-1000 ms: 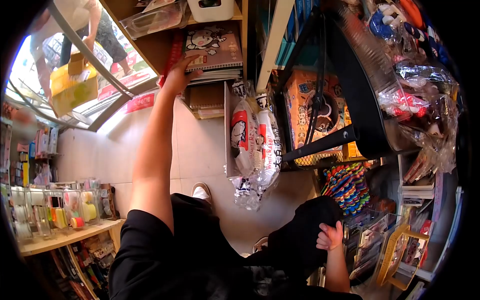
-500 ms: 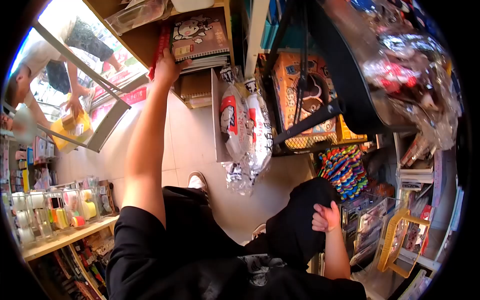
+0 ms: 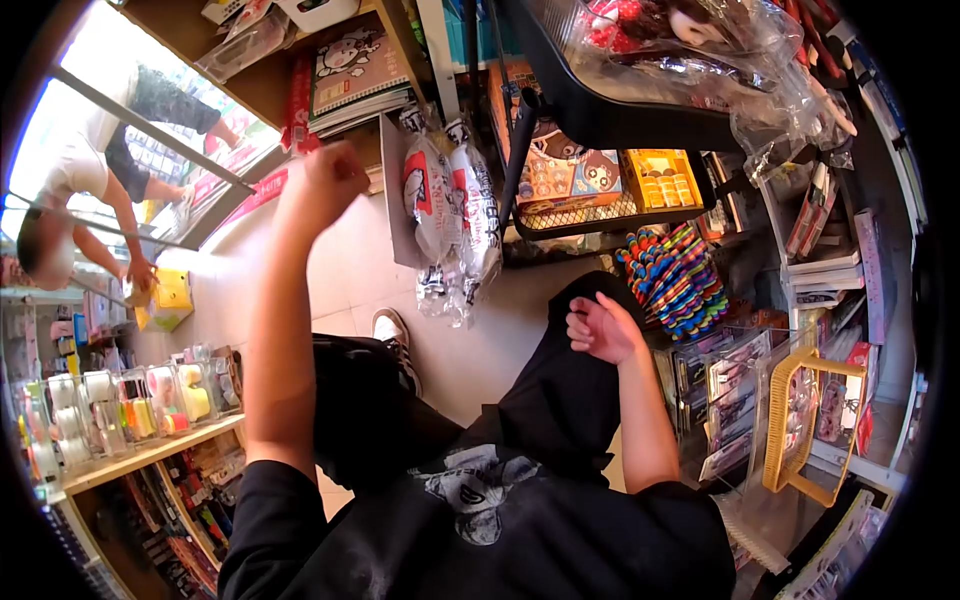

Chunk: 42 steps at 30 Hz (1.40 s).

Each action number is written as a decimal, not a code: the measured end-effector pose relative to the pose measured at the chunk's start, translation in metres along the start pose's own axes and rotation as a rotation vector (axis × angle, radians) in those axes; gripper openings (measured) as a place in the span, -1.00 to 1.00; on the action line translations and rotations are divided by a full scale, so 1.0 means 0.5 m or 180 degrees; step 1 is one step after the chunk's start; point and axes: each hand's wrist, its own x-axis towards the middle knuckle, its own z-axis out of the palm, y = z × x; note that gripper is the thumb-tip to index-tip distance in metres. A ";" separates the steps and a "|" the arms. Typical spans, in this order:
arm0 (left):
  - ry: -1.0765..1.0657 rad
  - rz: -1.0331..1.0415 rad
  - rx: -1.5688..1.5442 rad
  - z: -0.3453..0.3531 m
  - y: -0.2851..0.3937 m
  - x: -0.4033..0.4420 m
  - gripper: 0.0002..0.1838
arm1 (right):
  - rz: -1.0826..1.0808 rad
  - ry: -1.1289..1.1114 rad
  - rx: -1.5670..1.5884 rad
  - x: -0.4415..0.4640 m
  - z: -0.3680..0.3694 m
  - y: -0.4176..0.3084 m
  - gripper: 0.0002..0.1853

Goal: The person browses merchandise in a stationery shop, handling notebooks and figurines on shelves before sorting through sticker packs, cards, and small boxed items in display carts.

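My left hand (image 3: 328, 185) is raised in front of the shelf unit with its fingers curled in, slightly blurred; nothing shows in it. Just beyond it, a spiral notebook (image 3: 355, 68) with a cartoon cover lies on a stack of notebooks in a shelf compartment. A red item (image 3: 298, 105) stands at the left of that stack. My right hand (image 3: 605, 328) hovers over my right knee, fingers loosely bent and apart, holding nothing. Close to its right hangs a bundle of multicoloured wavy strips (image 3: 675, 280).
Plastic-wrapped packages (image 3: 440, 200) hang beside the shelf. A black cart (image 3: 620, 222) holds boxes, with wrapped dolls on top. Tape rolls (image 3: 120, 405) line the left shelf. A yellow-framed basket (image 3: 790, 430) is at right. Beyond the glass, another person bends over a yellow box (image 3: 165, 300).
My left hand has come away from the notebook stack, and its fingers have curled. My right hand has lifted slightly and its fingers have loosened. The view has shifted; the other person has bent lower.
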 end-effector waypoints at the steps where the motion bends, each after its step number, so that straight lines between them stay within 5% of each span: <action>1: 0.0120 0.0047 -0.0092 0.014 0.000 -0.022 -0.86 | -0.0275 -0.0050 -0.0293 0.019 0.015 0.007 -0.56; 8: 0.0290 -0.0323 -0.0166 0.060 -0.028 -0.037 -0.80 | 0.1261 -0.1036 -0.1518 0.189 0.067 0.051 -0.63; 12: 0.0124 -0.0440 0.0090 0.068 -0.037 -0.032 -0.86 | 0.1490 -0.0674 -0.1964 0.204 0.053 0.064 -0.64; 15: 0.0044 -0.0478 0.0114 0.075 -0.039 -0.035 -0.86 | 0.1113 0.0011 -0.2944 0.196 0.027 0.064 -0.63; 22: -0.0234 -0.0222 -0.0012 0.102 -0.044 -0.027 -0.88 | -0.0111 0.1356 -0.2912 0.215 -0.066 0.092 -0.72; 34: -0.0564 0.0004 -0.0336 0.123 0.110 -0.047 -0.93 | -0.0737 0.1479 -0.4225 0.157 0.001 0.094 -0.72; 38: -0.0622 0.0050 -0.0443 0.143 0.135 -0.049 -0.94 | -0.0543 0.1440 -0.3895 0.135 0.030 0.093 -0.73; 42: -0.0656 0.0145 -0.0535 0.147 0.161 -0.054 -0.93 | -0.1158 0.1369 -0.4007 0.125 0.024 0.096 -0.81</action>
